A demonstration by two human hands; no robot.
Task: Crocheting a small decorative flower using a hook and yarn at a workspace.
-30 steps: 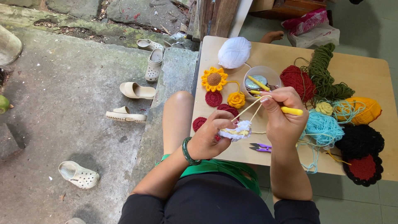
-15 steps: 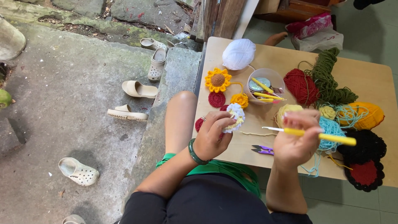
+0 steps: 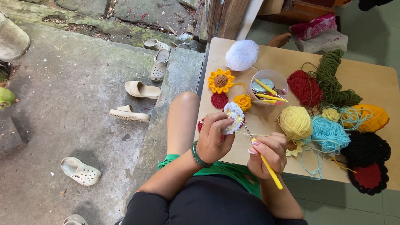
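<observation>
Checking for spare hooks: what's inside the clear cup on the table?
The clear cup holds several yellow-handled hooks and a round grey-green item. Whatever lies beneath them is hidden.

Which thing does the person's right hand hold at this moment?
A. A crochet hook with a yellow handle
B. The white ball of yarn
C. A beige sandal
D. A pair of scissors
A: the right hand grips a crochet hook with a yellow handle, its tip aimed at the small white and yellow crochet piece held by the left hand.
</observation>
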